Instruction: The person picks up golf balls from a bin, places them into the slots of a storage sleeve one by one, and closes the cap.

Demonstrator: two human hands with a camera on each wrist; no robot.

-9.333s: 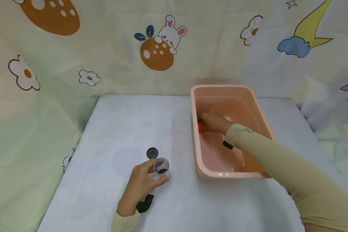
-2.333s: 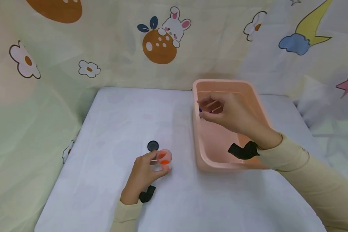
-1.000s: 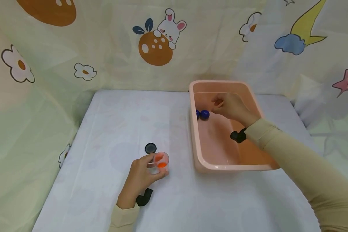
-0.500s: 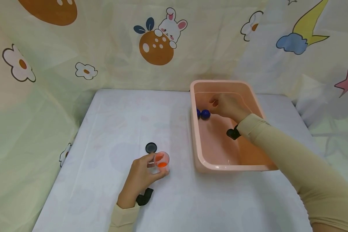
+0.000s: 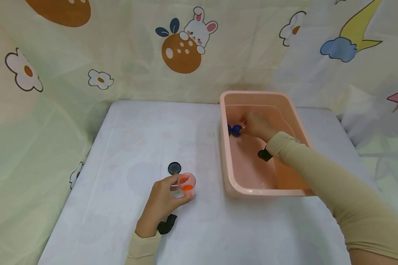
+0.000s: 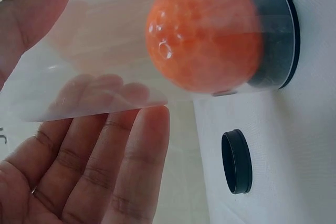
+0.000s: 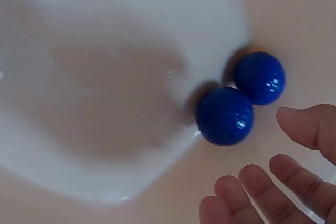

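Note:
My left hand point(image 5: 164, 197) holds a clear plastic tube point(image 6: 100, 30) upright on the table, thumb on one side and fingers on the other. Inside it, an orange golf ball point(image 6: 205, 35) sits down at the black bottom cap point(image 6: 278, 30). Over in the pink basin, my right hand point(image 5: 257, 126) hovers with parted fingers beside two glossy blue balls point(image 7: 224, 116) near the left wall. The right wrist view shows a gap between its fingertips and both balls. A loose black cap point(image 5: 174, 168) lies on the table just beyond the tube.
The pink basin point(image 5: 230, 173) stands on the right of the white-covered table point(image 5: 119, 154), its walls rising around my right hand. A patterned cloth point(image 5: 129, 55) hangs behind the table and along its sides.
The orange ball, earlier in the basin by my right hand, is now inside the tube. My right hand has since returned to the basin and lowered toward the blue balls. The left keeps its hold.

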